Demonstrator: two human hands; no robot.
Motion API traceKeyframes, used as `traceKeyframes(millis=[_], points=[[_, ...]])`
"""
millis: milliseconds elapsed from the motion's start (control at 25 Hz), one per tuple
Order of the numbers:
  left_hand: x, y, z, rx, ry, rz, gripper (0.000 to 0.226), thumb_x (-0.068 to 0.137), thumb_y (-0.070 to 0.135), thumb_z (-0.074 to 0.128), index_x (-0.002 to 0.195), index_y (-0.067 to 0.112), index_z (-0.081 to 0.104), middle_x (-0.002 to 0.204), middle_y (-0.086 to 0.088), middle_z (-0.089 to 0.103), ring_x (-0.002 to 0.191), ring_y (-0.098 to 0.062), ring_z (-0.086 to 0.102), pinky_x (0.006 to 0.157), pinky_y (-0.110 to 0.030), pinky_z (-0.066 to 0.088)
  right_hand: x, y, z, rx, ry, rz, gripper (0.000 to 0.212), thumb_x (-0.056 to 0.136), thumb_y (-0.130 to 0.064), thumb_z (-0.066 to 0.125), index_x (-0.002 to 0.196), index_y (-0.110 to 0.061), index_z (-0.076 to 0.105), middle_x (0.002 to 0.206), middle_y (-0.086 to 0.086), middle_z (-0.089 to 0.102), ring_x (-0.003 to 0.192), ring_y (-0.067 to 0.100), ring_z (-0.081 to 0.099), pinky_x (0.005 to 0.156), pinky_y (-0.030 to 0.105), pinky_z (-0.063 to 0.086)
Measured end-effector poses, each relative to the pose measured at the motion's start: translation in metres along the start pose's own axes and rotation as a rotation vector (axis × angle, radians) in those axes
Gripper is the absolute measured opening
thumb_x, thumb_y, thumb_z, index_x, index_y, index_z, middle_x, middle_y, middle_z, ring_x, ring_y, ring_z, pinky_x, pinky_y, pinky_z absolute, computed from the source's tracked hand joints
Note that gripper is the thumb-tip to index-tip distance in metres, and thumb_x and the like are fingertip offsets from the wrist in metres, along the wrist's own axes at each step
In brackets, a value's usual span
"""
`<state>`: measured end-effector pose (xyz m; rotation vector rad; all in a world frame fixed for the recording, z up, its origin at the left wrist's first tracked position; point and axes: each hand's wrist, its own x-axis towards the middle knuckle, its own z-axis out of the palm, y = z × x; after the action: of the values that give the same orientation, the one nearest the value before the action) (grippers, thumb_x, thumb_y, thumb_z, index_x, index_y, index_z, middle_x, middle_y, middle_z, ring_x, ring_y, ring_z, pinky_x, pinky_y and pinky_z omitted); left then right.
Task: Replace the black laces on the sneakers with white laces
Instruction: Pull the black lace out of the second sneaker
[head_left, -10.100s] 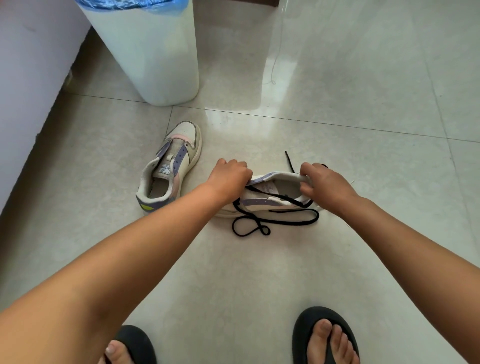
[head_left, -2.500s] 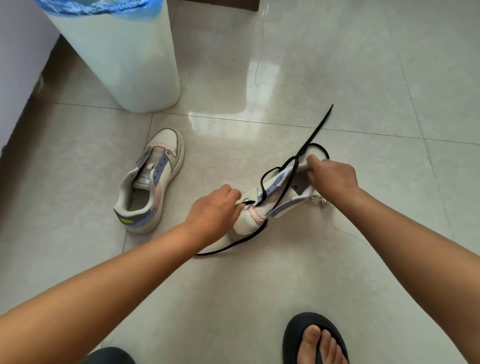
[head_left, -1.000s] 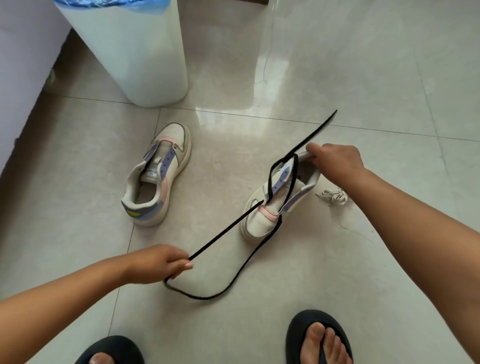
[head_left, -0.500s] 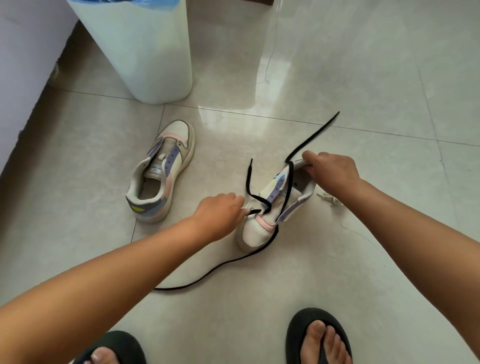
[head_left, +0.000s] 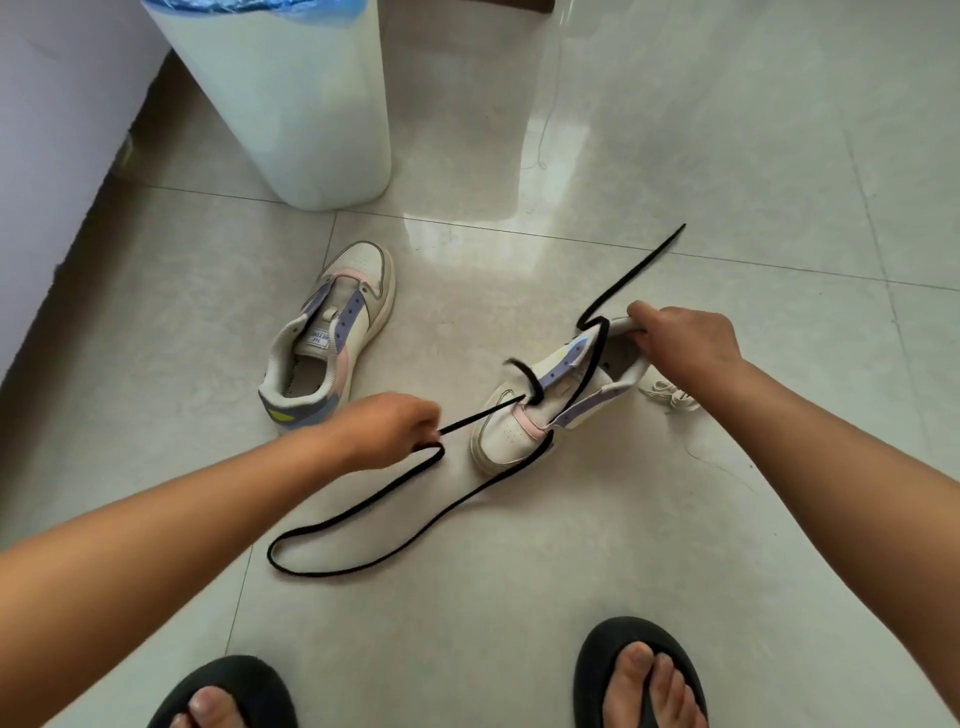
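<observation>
The step in hand looks like unthreading: the left hand (head_left: 387, 428) pinches the flat black fabric lace (head_left: 363, 512) between fingertips and thumb, a taut stretch running from it to the lowest eyelets of the cream leather sneaker with lilac and pink trim (head_left: 550, 402). The right hand (head_left: 685, 345) curls round that sneaker's heel collar, bracing it on the pale glossy tiled floor (head_left: 675, 545). To do this well, I judge the pull should run straight away from the eyelet, toward the body, while the right hand keeps the heel pinned so the shoe does not slide. Each crossing should be freed in turn; the lace is threaded higher up beside the right hand, its far tip lying beyond it.

Slack loops on the floor below the left hand and could snag under the black sandals (head_left: 641, 675). The second matching sneaker (head_left: 330, 340), already without lace, lies just beyond the left hand. A bundled white lace (head_left: 670, 397) sits beneath the right wrist. A white cylindrical bin with blue liner (head_left: 285, 98) stands well beyond both hands.
</observation>
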<state>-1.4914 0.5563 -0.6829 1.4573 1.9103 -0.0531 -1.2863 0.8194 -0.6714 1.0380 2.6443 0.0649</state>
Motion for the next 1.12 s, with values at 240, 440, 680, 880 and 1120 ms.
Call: traceKeyframes(millis=[240,440,680,880,1120], points=[[-0.055,-0.07,0.01,0.444,-0.419,-0.327,0.017,0.099,0.025,0.04,0.107,0.023,0.054,0.111,0.003,0.057,0.101,-0.015,0.055,0.081,-0.026,0.044,0.003,-0.002,0.003,-0.006,-0.009,0.012,0.018,0.099,-0.027,0.036,0.107,-0.016,0.047,0.086,0.007,0.057,0.072,0.026,0.049,0.051,0.026,0.024],[-0.061,-0.061,0.02,0.387,-0.259,-0.339,0.026,0.098,0.031,0.037,0.111,0.018,0.055,0.103,0.003,0.061,0.104,-0.019,0.058,0.08,-0.029,0.046,0.003,0.002,0.0,0.024,-0.031,0.082,0.021,0.097,-0.023,0.037,0.114,-0.016,0.046,0.095,0.011,0.06,0.083,0.03,0.057,0.059,0.03,0.032],[-0.014,0.036,0.0,0.304,0.228,-0.059,0.035,0.101,0.041,0.027,0.109,0.014,0.048,0.112,-0.004,0.056,0.102,-0.027,0.057,0.067,-0.033,0.036,-0.011,-0.016,0.001,0.129,-0.044,0.11,0.02,0.094,-0.025,0.041,0.11,-0.015,0.048,0.09,0.01,0.06,0.08,0.029,0.054,0.06,0.031,0.033],[0.024,0.102,0.014,0.418,0.114,-0.041,0.034,0.099,0.032,0.04,0.122,0.007,0.043,0.124,-0.01,0.053,0.112,-0.03,0.054,0.079,-0.033,0.038,-0.019,-0.027,-0.003,0.102,-0.083,0.12,0.021,0.094,-0.026,0.041,0.11,-0.013,0.047,0.095,0.013,0.063,0.088,0.032,0.059,0.062,0.032,0.033],[0.024,0.102,0.005,0.534,0.094,0.01,0.04,0.09,0.007,0.05,0.128,0.012,0.042,0.127,-0.009,0.053,0.112,-0.027,0.054,0.078,-0.031,0.037,-0.015,-0.023,-0.004,0.041,-0.088,0.126,0.02,0.096,-0.025,0.038,0.109,-0.013,0.046,0.098,0.013,0.063,0.09,0.032,0.06,0.062,0.031,0.032]])
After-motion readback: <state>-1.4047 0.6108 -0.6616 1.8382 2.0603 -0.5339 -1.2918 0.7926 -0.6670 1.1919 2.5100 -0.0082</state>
